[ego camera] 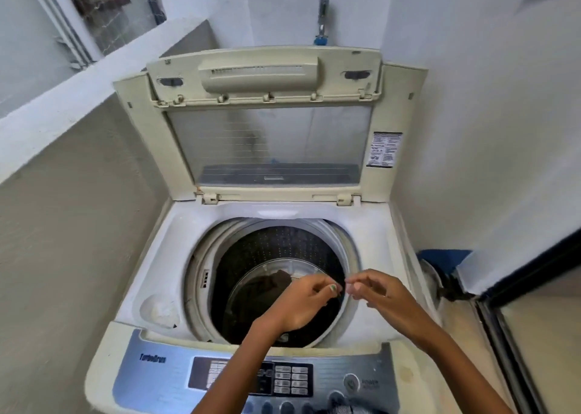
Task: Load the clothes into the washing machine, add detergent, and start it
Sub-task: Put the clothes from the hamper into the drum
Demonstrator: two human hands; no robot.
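The top-loading washing machine (371, 224) stands with its lid (267, 143) raised against the back wall. A dark garment (278, 283) lies at the bottom of the drum (276, 247). My left hand (301, 303) and my right hand (377, 294) hover over the drum's right side, fingertips almost meeting. Both have thumb and forefinger pinched together. Whether something small sits between them is too fine to tell. The control panel (289, 379) with its buttons runs along the front, under my forearms.
A tap (321, 33) is on the wall behind the lid. Walls close in left and right. A dark-framed door (515, 291) stands at the right, with a blue item (446, 258) on the floor beside the machine. A bit of grey cloth (342, 409) shows at the bottom edge.
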